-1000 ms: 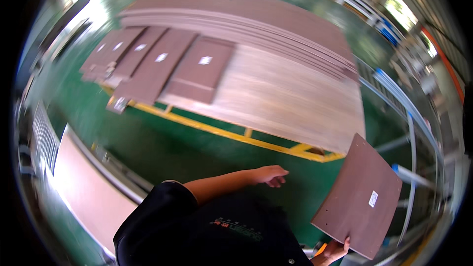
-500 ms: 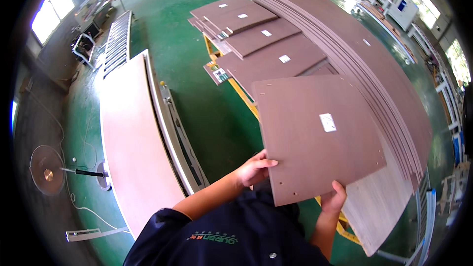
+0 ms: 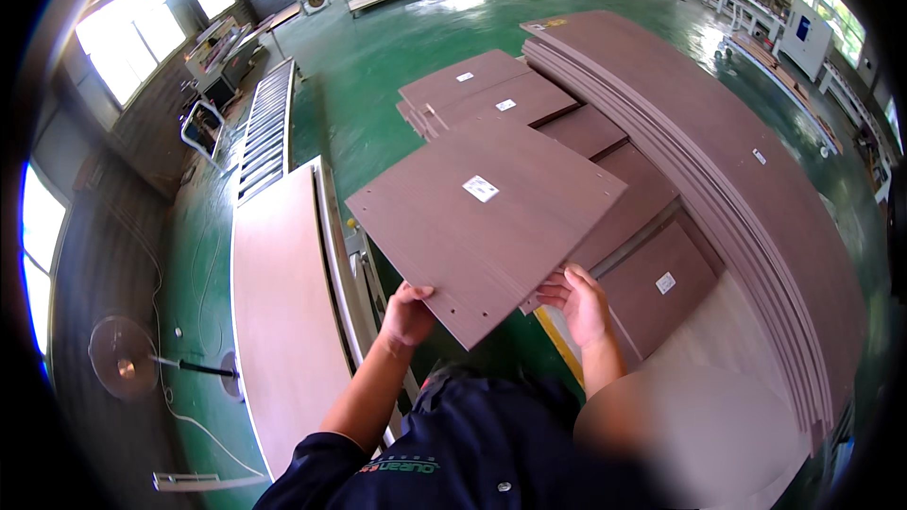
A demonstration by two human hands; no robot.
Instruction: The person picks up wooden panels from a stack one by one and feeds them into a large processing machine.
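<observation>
A flat brown panel [image 3: 515, 241] with a white label and small holes near its corners is held tilted in front of me, above the stacks. My left hand [image 3: 408, 314] grips its near left edge, thumb on top and the other fingers hidden beneath. At the near right edge, my right hand [image 3: 578, 300] is closed with bent fingers against the panel's rim. Under and beyond it lie stacked brown panels [image 3: 496, 83], partly covered by the held one. Another labelled brown panel [image 3: 652, 307] lies just right of my right hand.
Long brown boards [image 3: 680, 123] form a tall stack along the right. To the left stands a long table with a pale top [image 3: 283, 321], with a roller conveyor [image 3: 267, 123] beyond it. A yellow frame bar [image 3: 559, 348] shows under the stacks. A blurred patch covers the lower right.
The held panel has moved left and turned, with both hands going along. The labelled panel near my right hand has come into sight. My view has shifted too.
</observation>
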